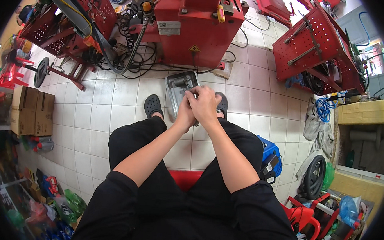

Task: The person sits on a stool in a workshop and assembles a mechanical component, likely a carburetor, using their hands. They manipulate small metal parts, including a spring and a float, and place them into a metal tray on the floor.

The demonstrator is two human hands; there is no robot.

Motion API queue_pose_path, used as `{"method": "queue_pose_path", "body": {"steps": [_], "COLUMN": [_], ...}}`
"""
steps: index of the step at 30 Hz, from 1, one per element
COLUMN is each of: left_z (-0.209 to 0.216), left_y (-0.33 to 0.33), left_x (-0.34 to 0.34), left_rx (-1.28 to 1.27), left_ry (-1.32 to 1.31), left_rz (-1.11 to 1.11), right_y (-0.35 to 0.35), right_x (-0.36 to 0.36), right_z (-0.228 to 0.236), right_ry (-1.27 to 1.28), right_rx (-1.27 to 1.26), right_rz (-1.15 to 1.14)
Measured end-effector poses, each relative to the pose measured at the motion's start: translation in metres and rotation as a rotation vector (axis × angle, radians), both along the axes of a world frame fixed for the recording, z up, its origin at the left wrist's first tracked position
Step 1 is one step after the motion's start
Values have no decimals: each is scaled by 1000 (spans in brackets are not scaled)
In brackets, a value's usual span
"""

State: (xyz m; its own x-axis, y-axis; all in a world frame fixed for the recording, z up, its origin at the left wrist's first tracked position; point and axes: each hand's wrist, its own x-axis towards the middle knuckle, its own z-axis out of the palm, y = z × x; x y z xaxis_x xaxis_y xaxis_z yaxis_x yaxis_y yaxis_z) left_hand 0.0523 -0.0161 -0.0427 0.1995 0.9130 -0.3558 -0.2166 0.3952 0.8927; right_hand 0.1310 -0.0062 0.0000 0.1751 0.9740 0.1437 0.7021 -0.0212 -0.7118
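Observation:
My left hand (185, 114) and my right hand (205, 104) are pressed together in front of my knees, fingers closed around something small. Bits of a dark, metallic-looking part (196, 123) peek out beneath them, but the fingers cover the rest, so its kind cannot be made out. Just beyond and partly under the hands, a grey rectangular tray (171, 92) rests on the tiled floor between my feet. Inside its far end lie dark metal parts (182, 81), too small to name.
A red machine (192, 36) stands ahead, with black cables and hoses at its base. Red perforated tool carts (310, 48) flank it. Cardboard boxes (32, 110) are at the left. A blue case (270, 159), a black tyre (314, 176) and a red chair (302, 223) are at the right.

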Motion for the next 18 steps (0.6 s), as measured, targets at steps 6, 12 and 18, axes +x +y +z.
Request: {"method": "queue_pose_path", "body": {"steps": [6, 12, 18], "left_z": [-10, -8, -13], "left_y": [11, 39, 45], "left_x": [-13, -33, -50], "left_rx": [-77, -153, -155], "left_ry": [-72, -432, -460], "left_rz": [131, 384, 430], "right_y": [15, 15, 2], "right_x": [24, 44, -2], "right_z": [22, -31, -29], "right_ry": [611, 590, 530], "right_rx": [233, -338, -236], "right_rz": [-174, -107, 78]}}
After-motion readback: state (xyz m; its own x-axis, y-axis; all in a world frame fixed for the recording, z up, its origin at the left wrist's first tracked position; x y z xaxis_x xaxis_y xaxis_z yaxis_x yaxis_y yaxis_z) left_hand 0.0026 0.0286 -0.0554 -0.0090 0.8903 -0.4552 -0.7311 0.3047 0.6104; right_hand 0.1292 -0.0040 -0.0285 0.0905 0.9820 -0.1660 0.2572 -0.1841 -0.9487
